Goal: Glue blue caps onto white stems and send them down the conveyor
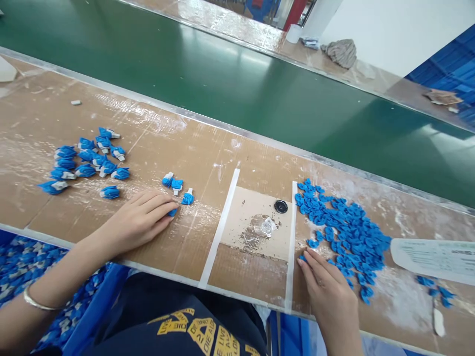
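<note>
Bench [208, 163] is being seen as a brown cardboard-like top under scuffed clear film, dusted with white powder; two white tape strips [218, 230] are framing a paler square with a black disc [281, 206] and a small clear part [266, 227] on it; a green conveyor belt [237, 84] is running along the far edge; beyond it a second film-covered ledge, a grey rag [339, 52], a white wall and blue panels at far right are being shown.

Left hand [137, 222] is being laid palm down on the bench, fingers stretched right; fingertips are being pressed on one blue piece [172, 212], mostly hidden; hand is flat, nothing is being gripped; a bangle [35, 301] is being worn on that wrist.

Right hand [326, 287] is being rested at the near edge of the loose blue pile [345, 232], index tip touching the nearest pieces; fingers are held close together, narrow; whether anything is being pinched cannot be told.

Three blue-and-white parts [178, 187] are lying just beyond the left fingertips; a larger group of the same [87, 162] is lying well to the left; a blue bin [33, 267] of them is sitting below the bench edge at left.

A printed sheet [434, 257] is lying at right; its text is too blurred to read; yellow shirt print [200, 329] is being cut off, only "LIVE" and "DIE" are readable.
</note>
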Demonstrator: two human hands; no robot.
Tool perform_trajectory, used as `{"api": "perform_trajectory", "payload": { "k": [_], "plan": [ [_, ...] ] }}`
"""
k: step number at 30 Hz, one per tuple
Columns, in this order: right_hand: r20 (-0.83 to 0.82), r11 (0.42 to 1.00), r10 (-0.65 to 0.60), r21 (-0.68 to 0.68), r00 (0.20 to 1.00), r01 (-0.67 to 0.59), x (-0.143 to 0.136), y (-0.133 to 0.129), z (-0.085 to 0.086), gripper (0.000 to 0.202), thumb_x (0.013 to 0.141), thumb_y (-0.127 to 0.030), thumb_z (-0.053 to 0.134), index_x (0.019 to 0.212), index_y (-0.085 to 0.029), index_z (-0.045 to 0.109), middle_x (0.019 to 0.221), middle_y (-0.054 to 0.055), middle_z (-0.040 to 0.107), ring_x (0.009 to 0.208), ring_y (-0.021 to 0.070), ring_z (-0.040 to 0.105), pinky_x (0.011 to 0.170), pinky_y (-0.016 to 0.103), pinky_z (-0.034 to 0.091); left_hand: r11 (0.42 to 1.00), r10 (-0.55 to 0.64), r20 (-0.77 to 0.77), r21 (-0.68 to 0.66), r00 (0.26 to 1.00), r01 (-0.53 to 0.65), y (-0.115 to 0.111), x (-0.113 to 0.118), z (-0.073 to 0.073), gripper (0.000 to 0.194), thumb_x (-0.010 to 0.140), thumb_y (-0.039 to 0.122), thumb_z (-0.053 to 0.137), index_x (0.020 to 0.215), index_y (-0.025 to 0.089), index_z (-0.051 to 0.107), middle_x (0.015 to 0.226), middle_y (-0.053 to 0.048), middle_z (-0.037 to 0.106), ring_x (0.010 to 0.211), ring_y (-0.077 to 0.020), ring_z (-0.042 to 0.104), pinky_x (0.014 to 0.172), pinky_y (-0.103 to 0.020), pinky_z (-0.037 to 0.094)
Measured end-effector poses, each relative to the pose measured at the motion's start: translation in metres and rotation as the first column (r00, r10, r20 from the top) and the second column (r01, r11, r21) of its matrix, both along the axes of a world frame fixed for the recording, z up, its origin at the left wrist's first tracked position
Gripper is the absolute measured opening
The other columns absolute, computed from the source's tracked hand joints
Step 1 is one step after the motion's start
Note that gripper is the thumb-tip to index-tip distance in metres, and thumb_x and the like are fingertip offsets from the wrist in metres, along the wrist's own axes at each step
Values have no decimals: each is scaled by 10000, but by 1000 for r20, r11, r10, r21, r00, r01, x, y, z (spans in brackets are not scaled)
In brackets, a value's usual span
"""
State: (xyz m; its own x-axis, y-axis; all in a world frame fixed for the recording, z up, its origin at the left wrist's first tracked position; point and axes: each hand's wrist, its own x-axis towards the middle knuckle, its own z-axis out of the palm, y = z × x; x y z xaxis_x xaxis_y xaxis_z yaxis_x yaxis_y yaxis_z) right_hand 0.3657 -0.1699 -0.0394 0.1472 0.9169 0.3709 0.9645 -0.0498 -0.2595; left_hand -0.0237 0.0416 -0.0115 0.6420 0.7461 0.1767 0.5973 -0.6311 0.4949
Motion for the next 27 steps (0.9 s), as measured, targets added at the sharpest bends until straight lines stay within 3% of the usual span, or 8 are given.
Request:
{"api": "perform_trajectory", "payload": {
  "k": [3,6,8,10,14,19,22,27],
  "plan": [
    [-19,997,-74,13,997,75,-10,4,8,328,982,-411,497,1048,-182,722,1071,110,729,948,274,679,868,448,510,1000,-22,108,-11,994,24,-12,10,1,228,856,231,621,1072,235,696,1121,-72,704,1055,-249,623,976,-390,470],
    [-120,987,-162,5,979,164,-31,13,23,353,955,-430,531,1160,-181,673,1079,114,715,1000,284,651,896,460,499,966,121,249,-252,961,-56,-33,27,6,207,830,252,659,1034,233,693,1069,-75,708,1021,-243,638,934,-382,485],
    [-245,986,-158,10,957,165,-47,23,33,361,941,-407,567,1233,-202,626,1130,98,694,1070,271,628,926,440,492,869,241,332,-493,912,-50,-47,42,11,181,827,277,672,997,220,691,1010,-69,710,954,-221,649,858,-345,508],
    [-339,995,-67,49,938,89,-61,37,39,355,937,-340,590,1274,-229,590,1177,80,673,1115,243,609,957,416,481,702,365,398,-712,842,32,-58,57,14,171,828,297,684,973,207,689,935,-56,714,863,-188,655,790,-311,517],
    [-255,993,95,90,962,-74,-72,65,41,358,945,-253,568,1302,-240,572,1164,83,671,1101,239,594,952,437,474,387,531,435,-888,727,248,-69,82,16,209,806,321,732,954,180,691,868,-50,719,786,-161,660,709,-272,507],
    [-288,993,106,73,952,-88,-78,68,42,331,934,-258,585,1263,-257,617,1132,80,685,1069,250,606,918,456,495,271,575,415,-910,705,314,-73,99,14,248,793,337,749,955,159,690,859,-56,710,766,-164,655,633,-251,472],
    [-652,996,41,86,757,20,-92,54,48,373,890,-233,656,1259,-278,619,1225,70,665,1158,244,601,972,454,505,205,566,406,-912,718,354,-75,108,17,270,798,342,744,976,148,683,829,-56,717,660,-131,622,636,-257,476],
    [-981,989,29,57,194,137,-118,41,52,343,871,-242,692,1209,-279,648,1156,83,712,1074,241,678,846,382,602,85,581,436,-873,688,481,-81,123,27,279,780,353,767,963,154,700,811,-35,706,604,-108,612,631,-249,500]
  ]
}}
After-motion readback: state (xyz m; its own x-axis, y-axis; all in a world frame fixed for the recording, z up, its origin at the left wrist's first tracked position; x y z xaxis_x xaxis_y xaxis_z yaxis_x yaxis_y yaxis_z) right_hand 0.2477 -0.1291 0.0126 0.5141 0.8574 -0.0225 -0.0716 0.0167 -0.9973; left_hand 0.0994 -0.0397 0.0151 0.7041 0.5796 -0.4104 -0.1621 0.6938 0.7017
